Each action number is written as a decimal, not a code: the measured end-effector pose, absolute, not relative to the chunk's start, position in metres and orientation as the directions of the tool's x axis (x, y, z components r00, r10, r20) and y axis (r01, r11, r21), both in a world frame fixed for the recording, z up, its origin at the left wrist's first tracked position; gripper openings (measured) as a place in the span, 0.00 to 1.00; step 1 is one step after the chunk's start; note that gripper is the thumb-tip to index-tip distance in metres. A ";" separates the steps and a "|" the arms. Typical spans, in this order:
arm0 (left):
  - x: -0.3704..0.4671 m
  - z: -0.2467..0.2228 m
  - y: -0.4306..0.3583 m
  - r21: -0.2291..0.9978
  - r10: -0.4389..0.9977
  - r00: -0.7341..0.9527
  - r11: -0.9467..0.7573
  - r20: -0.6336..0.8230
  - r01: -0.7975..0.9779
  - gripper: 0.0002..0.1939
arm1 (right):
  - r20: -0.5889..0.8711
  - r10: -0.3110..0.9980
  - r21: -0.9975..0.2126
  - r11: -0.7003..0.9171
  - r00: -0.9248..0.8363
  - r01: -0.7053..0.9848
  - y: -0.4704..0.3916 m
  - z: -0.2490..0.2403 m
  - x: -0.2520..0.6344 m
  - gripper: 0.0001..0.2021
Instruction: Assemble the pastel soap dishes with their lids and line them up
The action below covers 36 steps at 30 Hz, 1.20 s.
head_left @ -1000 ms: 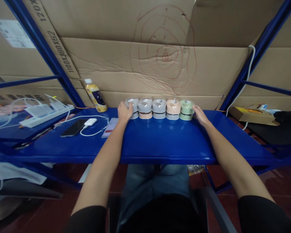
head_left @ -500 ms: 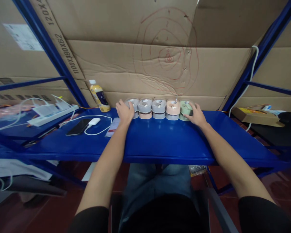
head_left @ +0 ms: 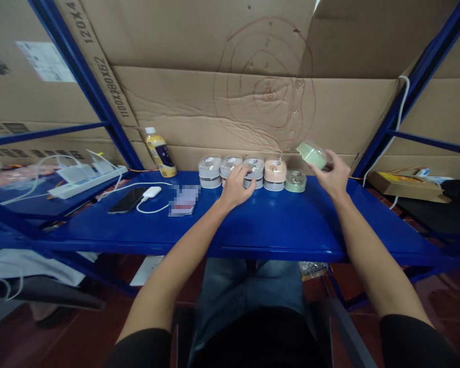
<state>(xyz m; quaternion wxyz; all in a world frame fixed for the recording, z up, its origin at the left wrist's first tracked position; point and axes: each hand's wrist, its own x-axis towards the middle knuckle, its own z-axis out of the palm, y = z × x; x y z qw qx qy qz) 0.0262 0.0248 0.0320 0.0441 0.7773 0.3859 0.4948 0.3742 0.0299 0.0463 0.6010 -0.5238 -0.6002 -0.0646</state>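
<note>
My right hand [head_left: 334, 174] holds a green container [head_left: 312, 155] tilted in the air above the right end of the row. Below it, a single green container [head_left: 295, 181] stands on the blue table. To its left is a stack with a peach container [head_left: 275, 170] on top, then stacks topped by grey containers [head_left: 253, 166], [head_left: 210, 166]. My left hand [head_left: 238, 186] is in front of the middle stacks, fingers apart and holding nothing, partly hiding one stack.
A yellow bottle [head_left: 161, 153] stands at the back left of the blue table [head_left: 268, 225]. Near it lie a dark phone [head_left: 127, 200], a white charger [head_left: 152, 192] and another phone [head_left: 184, 200]. An open cardboard box [head_left: 410, 185] sits at the right, and a power strip [head_left: 87, 181] at the left.
My right hand has lifted the upper green container off its stack and tilted it. My left hand has moved right, from the leftmost stack to the middle of the row.
</note>
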 end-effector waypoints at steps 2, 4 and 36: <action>0.027 0.031 0.026 0.628 0.717 0.197 -0.687 0.669 0.366 0.17 | 0.743 0.593 -0.658 0.563 0.310 0.500 0.021 0.055 0.368 0.43; 0.026 0.032 0.026 0.793 0.793 0.250 -0.595 0.555 0.129 0.29 | 0.689 0.682 -0.721 0.614 0.245 0.321 0.013 0.060 0.357 0.42; 0.001 -0.010 0.010 0.616 0.693 0.613 -0.683 0.378 0.393 0.64 | 0.438 0.744 -0.460 0.668 -0.505 0.585 -0.014 0.028 0.259 0.41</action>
